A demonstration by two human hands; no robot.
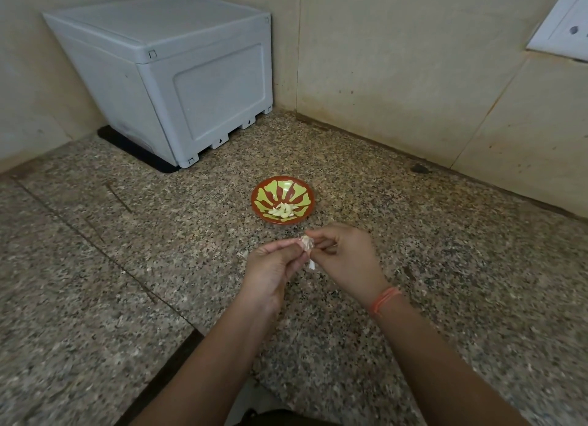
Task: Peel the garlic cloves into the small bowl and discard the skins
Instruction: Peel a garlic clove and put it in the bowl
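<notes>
Pale, papery garlic clove [307, 243] pinched between both grips
Left hand [273, 266] and right hand [346, 260] clasp it near the round red-green bowl [255, 200].

Soft, even light (edges warped)

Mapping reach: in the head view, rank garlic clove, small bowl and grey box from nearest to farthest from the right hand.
1. garlic clove, pinched by the right hand.
2. small bowl, just beyond.
3. grey box, far-left corner.

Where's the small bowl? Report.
Head view: the small bowl sits on the counter, just beyond the left hand and right hand, right of the grey box.
</notes>
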